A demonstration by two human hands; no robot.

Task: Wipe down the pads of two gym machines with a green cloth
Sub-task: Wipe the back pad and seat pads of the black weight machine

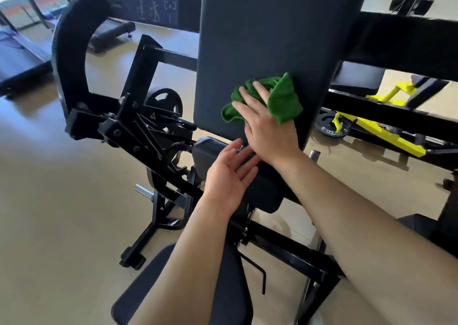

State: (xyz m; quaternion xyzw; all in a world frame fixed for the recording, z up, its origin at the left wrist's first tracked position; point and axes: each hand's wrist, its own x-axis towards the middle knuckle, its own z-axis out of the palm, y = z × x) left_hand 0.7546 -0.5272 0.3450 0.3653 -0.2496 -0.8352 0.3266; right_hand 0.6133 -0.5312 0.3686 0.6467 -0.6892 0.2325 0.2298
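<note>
A tall dark upright pad (267, 39) fills the upper middle of the view. My right hand (266, 126) presses a crumpled green cloth (282, 99) flat against the lower part of this pad, fingers spread over it. Just below, my left hand (230, 173) hovers open, palm up and empty, over a smaller dark pad (266, 188). A third dark seat pad (223, 287) lies at the bottom, partly hidden by my left forearm.
The black steel frame (138, 126) of the machine, with a weight plate (163, 101), stands to the left. A yellow-and-black machine (386, 131) lies at the right. Treadmills (22, 54) stand at the far left on a beige floor (62, 213).
</note>
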